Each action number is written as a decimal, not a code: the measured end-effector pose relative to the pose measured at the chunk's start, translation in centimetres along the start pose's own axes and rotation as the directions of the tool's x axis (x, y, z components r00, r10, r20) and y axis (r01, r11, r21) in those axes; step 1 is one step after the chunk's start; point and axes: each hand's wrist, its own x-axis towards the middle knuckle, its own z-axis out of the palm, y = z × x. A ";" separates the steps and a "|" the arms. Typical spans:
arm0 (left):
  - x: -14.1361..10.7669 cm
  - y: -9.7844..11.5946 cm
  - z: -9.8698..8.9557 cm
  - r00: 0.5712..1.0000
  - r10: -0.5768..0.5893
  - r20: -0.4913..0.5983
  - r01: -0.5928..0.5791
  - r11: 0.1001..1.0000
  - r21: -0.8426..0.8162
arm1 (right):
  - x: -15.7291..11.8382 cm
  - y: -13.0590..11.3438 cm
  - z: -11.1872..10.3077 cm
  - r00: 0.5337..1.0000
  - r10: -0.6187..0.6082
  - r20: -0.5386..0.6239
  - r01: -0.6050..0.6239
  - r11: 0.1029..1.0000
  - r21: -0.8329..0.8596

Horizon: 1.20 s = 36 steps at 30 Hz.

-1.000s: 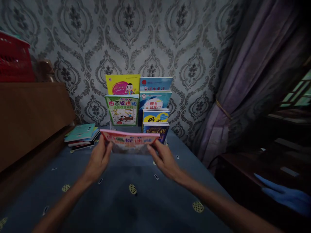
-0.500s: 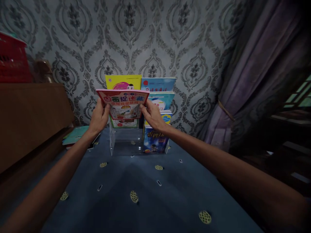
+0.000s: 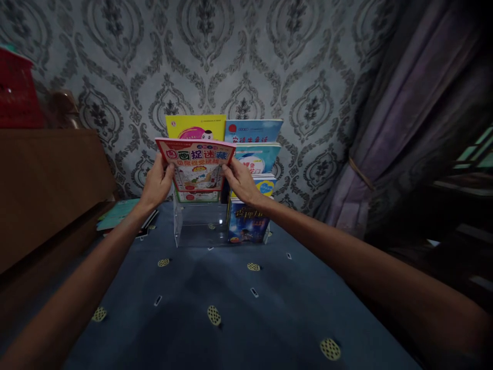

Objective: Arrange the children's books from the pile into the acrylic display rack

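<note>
A red-bordered picture book (image 3: 198, 169) is gripped at its two sides, my left hand (image 3: 157, 181) on its left edge and my right hand (image 3: 242, 181) on its right edge, thumbs on the cover. It is in front of the left half of a clear tiered rack (image 3: 200, 234). Behind it a yellow book (image 3: 195, 126) shows at the top, and a green-edged book shows just under it. The rack's right column holds a blue book (image 3: 252, 129), a light-blue book (image 3: 260, 154) and, lowest, a dark blue book (image 3: 247, 223).
The rack stands on a dark blue patterned cloth (image 3: 185, 298) against a papered wall. Some flat books (image 3: 119, 213) lie at the left, beside a brown box (image 3: 54, 190) with a red container (image 3: 17, 90) on it. A purple curtain (image 3: 370, 154) hangs at the right.
The held book's cover has tilted a little, showing more of its face. Both hands keep their grip; the view has shifted slightly.
</note>
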 end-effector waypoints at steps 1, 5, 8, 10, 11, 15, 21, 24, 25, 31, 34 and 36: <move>0.0 -0.1 0.0 1.000 -0.006 -0.003 0.006 1.000 -0.006 | 0.1 0.0 0.0 1.000 0.006 0.002 -0.006 1.000 0.000; 0.5 -0.3 0.0 0.999 -0.036 0.003 0.036 0.998 -0.049 | 0.6 0.1 0.0 1.000 0.016 0.012 -0.016 1.000 -0.007; 0.8 -0.5 0.0 1.000 -0.029 -0.001 0.029 0.995 -0.091 | 1.1 0.2 0.2 1.000 0.031 0.000 -0.031 0.999 -0.021; 0.8 -0.7 0.1 1.000 -0.026 -0.003 0.025 0.993 -0.112 | 1.2 0.4 0.3 0.999 0.042 0.000 -0.042 0.999 -0.027; 0.7 -0.8 0.1 1.000 -0.030 0.001 0.030 0.993 -0.116 | 1.1 0.5 0.4 0.999 0.046 0.003 -0.046 0.999 -0.030; 0.3 -1.6 0.3 0.997 -0.066 0.030 0.068 0.993 -0.092 | 0.8 0.9 0.5 0.998 0.052 0.027 -0.051 0.998 -0.037; 0.3 -2.5 0.9 0.994 -0.111 0.017 0.111 0.993 -0.029 | 0.8 1.3 0.2 0.996 0.061 0.064 -0.052 0.990 -0.134; 0.5 -2.5 1.2 0.990 -0.143 0.018 0.142 0.989 0.046 | 1.1 1.3 0.0 0.997 0.078 0.018 -0.074 0.981 -0.178; 0.6 -2.5 1.3 0.986 -0.165 0.020 0.162 0.982 0.097 | 1.3 1.3 0.0 0.997 0.076 -0.015 -0.078 0.982 -0.170; 1.2 -2.3 1.6 0.958 -0.285 0.031 0.247 0.876 0.414 | 1.6 1.5 -0.5 0.991 0.026 -0.128 -0.050 0.981 -0.188; 1.2 -2.1 1.7 0.943 -0.332 -0.001 0.296 0.840 0.454 | 1.1 1.9 -0.4 0.994 0.022 -0.105 -0.045 0.975 -0.220; 1.1 -2.2 1.8 0.937 -0.349 -0.024 0.322 0.834 0.448 | 0.6 2.2 -0.2 0.996 0.036 -0.077 -0.053 0.972 -0.230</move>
